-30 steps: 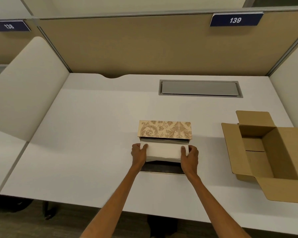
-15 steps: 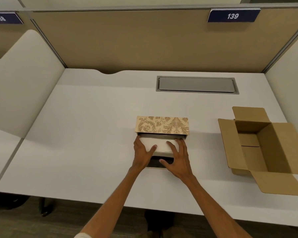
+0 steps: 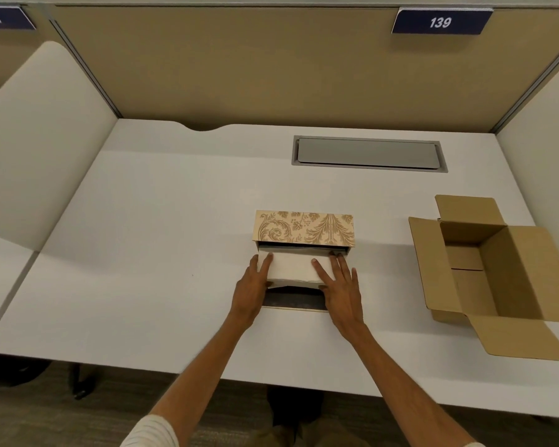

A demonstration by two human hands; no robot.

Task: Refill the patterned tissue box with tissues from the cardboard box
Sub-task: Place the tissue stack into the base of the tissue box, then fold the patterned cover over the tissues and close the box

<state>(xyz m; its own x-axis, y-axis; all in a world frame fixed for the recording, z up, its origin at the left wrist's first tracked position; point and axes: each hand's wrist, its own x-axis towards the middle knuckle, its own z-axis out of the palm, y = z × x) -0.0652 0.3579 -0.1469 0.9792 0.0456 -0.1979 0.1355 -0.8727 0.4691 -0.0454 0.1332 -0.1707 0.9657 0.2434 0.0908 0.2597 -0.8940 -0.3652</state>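
Head view: both hands now lie flat on the white stack of tissues (image 3: pixel 292 267), pressing it into the tan patterned tissue box (image 3: pixel 305 228). A second ago they gripped the stack's ends; half a second ago they were shifting onto its top. Left hand (image 3: pixel 251 290) open, fingers spread over the stack's left edge. Right hand (image 3: pixel 341 290) open, palm down on the right side. The stack is partway under the patterned lid, its near edge overhanging the dark opened flap (image 3: pixel 292 300). The brown cardboard box (image 3: pixel 484 269) on the white desk (image 3: pixel 158 237) looks empty, so insertion looks nearly done, closing still pending.
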